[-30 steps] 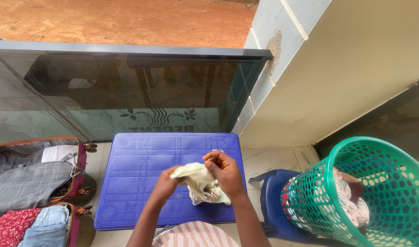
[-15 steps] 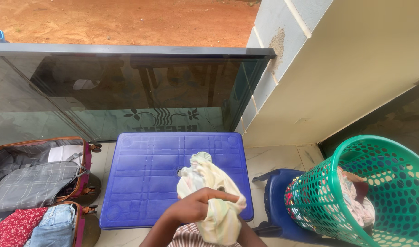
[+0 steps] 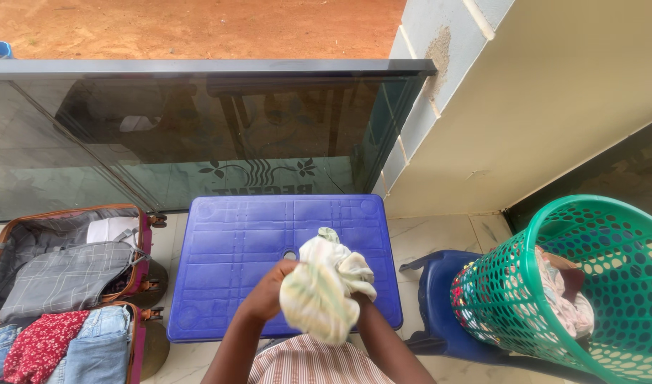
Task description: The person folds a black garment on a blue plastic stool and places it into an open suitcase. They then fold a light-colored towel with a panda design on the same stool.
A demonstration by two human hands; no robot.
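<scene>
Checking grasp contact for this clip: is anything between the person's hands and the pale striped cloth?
Nothing visible. The left hand grips the pale striped cloth directly above the blue table; the right hand is hidden behind the cloth.

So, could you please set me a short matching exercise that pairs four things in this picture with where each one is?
Things:
1. pale cloth
2. blue table
3. green basket
4. open suitcase

Places:
a. on the floor, far left
b. on the blue chair, right
c. between both hands, left hand
d. centre, before the glass railing

Pairs: 1-c, 2-d, 3-b, 4-a
</scene>
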